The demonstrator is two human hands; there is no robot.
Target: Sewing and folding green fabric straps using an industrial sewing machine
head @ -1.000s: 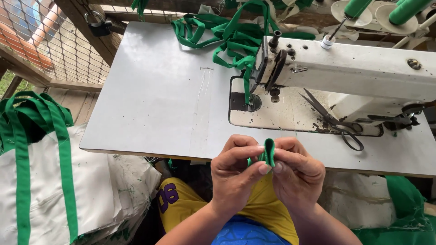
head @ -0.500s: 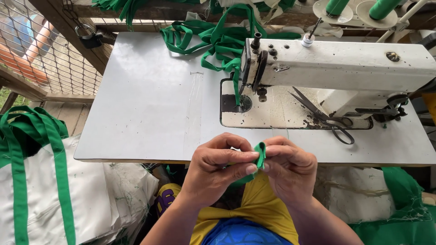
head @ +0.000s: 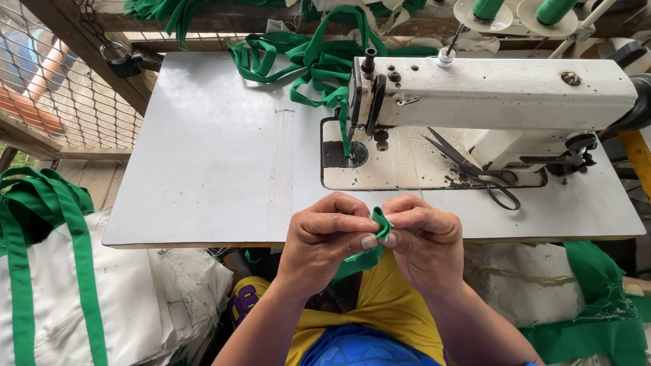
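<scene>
My left hand (head: 325, 238) and my right hand (head: 427, 240) meet just in front of the table's near edge. Both pinch a folded green fabric strap (head: 381, 221) between thumbs and fingers. The strap's free part hangs down behind my hands toward my lap. A white sewing machine (head: 488, 88) stands on the grey table (head: 203, 169) beyond my hands. More green strap (head: 305, 61) lies piled behind the needle, one strand running under the presser foot.
Black scissors (head: 475, 171) lie on the machine bed. Stacked white bags with green handles (head: 61, 291) sit at the left. Green cloth (head: 597, 305) hangs at the right. A wire mesh fence (head: 61, 81) and a padlock (head: 125, 64) are at the far left.
The view has shifted slightly. My hands stay together in front of the table edge, and the strap end has been folded over tighter between my fingertips.
</scene>
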